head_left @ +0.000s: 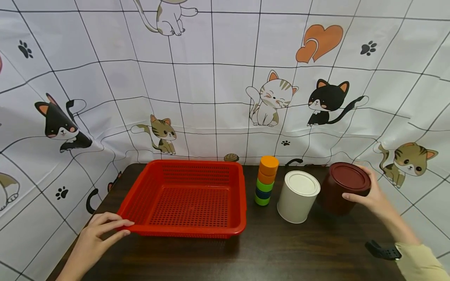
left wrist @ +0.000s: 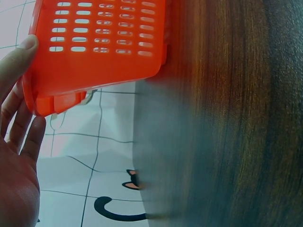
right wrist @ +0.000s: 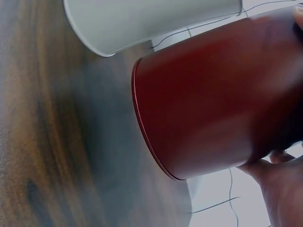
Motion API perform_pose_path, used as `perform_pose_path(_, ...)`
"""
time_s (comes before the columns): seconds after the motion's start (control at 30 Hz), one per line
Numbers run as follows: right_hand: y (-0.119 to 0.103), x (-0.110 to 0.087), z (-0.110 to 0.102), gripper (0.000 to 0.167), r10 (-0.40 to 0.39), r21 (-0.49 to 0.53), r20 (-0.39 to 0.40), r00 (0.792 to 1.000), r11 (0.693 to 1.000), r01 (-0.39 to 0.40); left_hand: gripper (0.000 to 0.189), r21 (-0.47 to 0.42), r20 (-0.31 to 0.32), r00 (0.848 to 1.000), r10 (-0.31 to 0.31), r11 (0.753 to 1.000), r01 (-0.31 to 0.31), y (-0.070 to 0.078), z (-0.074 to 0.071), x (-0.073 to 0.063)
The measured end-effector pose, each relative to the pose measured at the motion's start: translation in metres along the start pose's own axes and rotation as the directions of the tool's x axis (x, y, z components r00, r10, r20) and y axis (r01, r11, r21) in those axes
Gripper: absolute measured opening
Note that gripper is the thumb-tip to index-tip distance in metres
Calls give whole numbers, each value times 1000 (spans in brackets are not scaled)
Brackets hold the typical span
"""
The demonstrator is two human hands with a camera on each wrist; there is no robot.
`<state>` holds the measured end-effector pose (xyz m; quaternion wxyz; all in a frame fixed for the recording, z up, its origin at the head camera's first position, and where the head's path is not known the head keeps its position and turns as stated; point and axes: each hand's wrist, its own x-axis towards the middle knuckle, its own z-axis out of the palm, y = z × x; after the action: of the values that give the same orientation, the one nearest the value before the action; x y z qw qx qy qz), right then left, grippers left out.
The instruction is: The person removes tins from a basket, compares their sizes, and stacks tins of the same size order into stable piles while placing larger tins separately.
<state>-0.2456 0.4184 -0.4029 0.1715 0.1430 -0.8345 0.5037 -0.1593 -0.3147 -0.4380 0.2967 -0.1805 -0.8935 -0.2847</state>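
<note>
My right hand (head_left: 372,193) grips a dark red can with a lid (head_left: 339,189) near its top, thumb on the near side and the other fingers mostly hidden behind it. In the right wrist view the can (right wrist: 208,99) appears tilted; whether its base touches the table I cannot tell. At the red plastic basket (head_left: 190,230), my left hand (head_left: 95,238) holds the near left corner of the rim. The left wrist view has the thumb on one side of that corner (left wrist: 31,94) and fingers on the other.
A cream can with a lid (head_left: 297,199) stands just left of the dark red one. Left of it rises a stack of orange, green and dark blue round pieces (head_left: 266,181), beside the basket. All rest on a dark wooden table (head_left: 281,253) backed by a cat-print sheet (head_left: 225,89).
</note>
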Motion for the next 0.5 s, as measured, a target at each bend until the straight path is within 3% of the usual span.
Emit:
perform_pose_path(0.23, 6, -7, 3, 92, -2, 39, 56, 998, 999, 0, 48, 5, -1, 1000, -6, 1000, 6, -1, 0, -1)
perform_pose_path(0.5, 12, -11, 6, 96, 3, -40, 97, 995, 999, 1, 49, -1, -14, 1000, 16, 1000, -16, -2, 1, 0)
